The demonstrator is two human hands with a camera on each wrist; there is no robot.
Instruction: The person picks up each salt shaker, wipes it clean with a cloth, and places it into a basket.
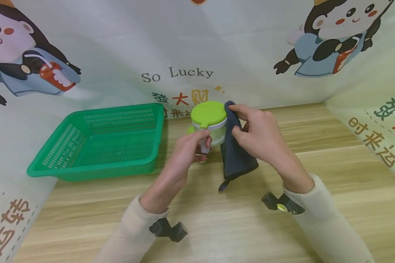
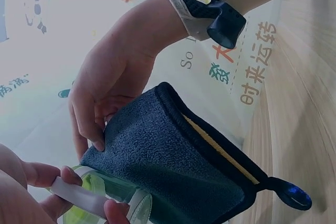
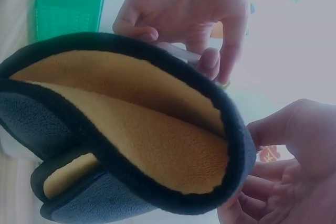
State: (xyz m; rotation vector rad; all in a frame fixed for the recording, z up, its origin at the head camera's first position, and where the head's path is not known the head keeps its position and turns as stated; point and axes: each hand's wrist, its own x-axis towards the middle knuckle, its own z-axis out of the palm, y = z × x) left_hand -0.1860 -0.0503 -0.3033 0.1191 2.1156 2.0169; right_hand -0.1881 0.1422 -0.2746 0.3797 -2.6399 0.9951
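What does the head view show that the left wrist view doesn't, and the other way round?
Only the head view shows the green basket and the left sleeve. Only the left wrist view shows the cloth's yellow lining. Both show the left hand holding the cup by its white handle, and the right hand gripping the dark cloth beside it.

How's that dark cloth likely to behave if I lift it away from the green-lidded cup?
Probably floppy: the dark cloth hangs in folds from the right hand. Likely not slippery, given its fuzzy surface in the left wrist view. Its loop sticks out at a corner and may snag.
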